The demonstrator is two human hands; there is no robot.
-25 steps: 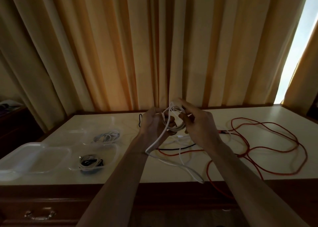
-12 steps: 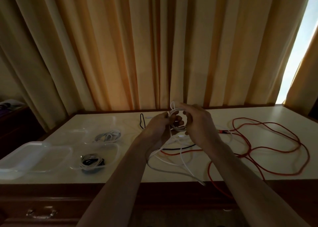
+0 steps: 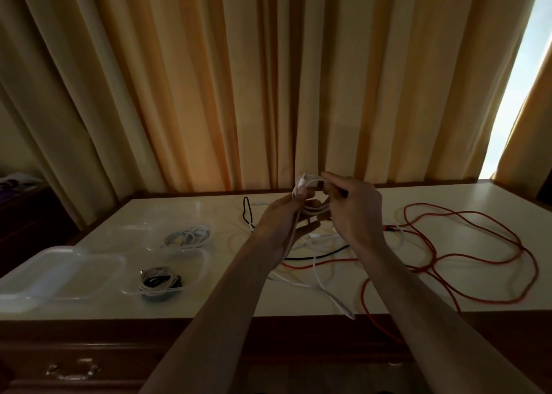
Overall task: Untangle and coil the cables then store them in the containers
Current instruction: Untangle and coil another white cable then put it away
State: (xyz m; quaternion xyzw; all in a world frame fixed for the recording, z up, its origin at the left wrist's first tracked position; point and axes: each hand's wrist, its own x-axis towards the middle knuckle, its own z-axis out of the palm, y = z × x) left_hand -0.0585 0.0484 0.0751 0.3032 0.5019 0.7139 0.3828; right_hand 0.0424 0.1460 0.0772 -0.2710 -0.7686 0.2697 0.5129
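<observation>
Both hands are raised above the middle of the cream tabletop [image 3: 466,196]. My left hand [image 3: 277,223] grips a small coil of white cable [image 3: 312,210], and my right hand [image 3: 355,211] pinches the same cable at the coil's top. The cable's loose tail [image 3: 325,289] trails down toward the front edge. A long red cable [image 3: 466,256] sprawls in loops on the right. A black cable [image 3: 248,214] lies behind my left hand. Two clear containers sit at the left: the far one [image 3: 143,229] holds a white coil [image 3: 186,235], the near one [image 3: 200,262] a black-and-white coil [image 3: 159,281].
A clear lid or empty container [image 3: 59,271] lies at the table's left front corner. Orange curtains [image 3: 268,80] hang right behind the table. A wooden drawer with a metal handle [image 3: 71,371] is below the front edge. The red cable droops over that edge.
The hands have risen slightly and turned, winding more white cable onto the coil. The tail on the table has shortened and shifted. The containers and red cable are unmoved.
</observation>
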